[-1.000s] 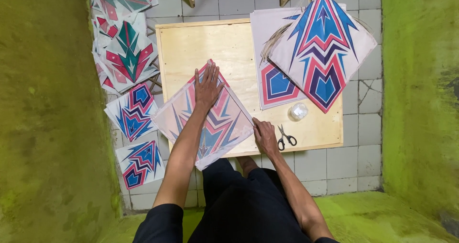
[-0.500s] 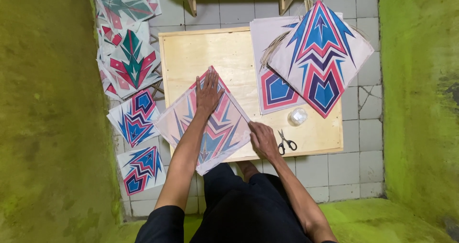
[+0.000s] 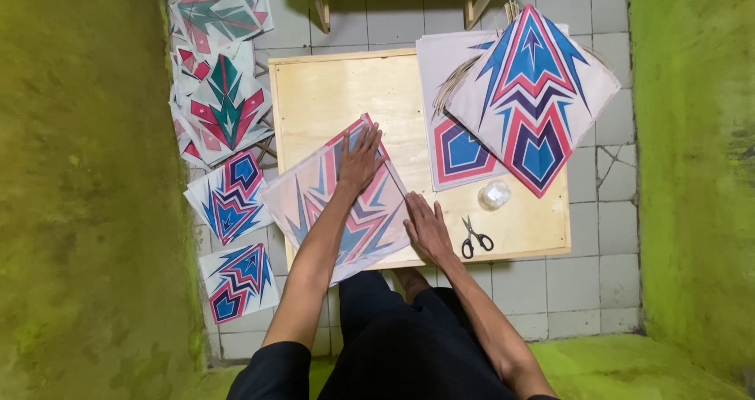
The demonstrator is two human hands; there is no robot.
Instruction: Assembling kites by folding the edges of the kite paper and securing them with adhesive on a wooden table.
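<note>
Hands flat, fingers spread, gripping nothing: left hand (image 3: 360, 160) presses the patterned kite sheet (image 3: 338, 199) onto the wooden board (image 3: 330, 93), right hand (image 3: 426, 228) pins its lower right edge, scissors (image 3: 474, 238) just beside.

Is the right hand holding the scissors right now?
No, the right hand lies flat on the edge of the kite paper, while the scissors lie untouched on the wooden board beside it.
</note>
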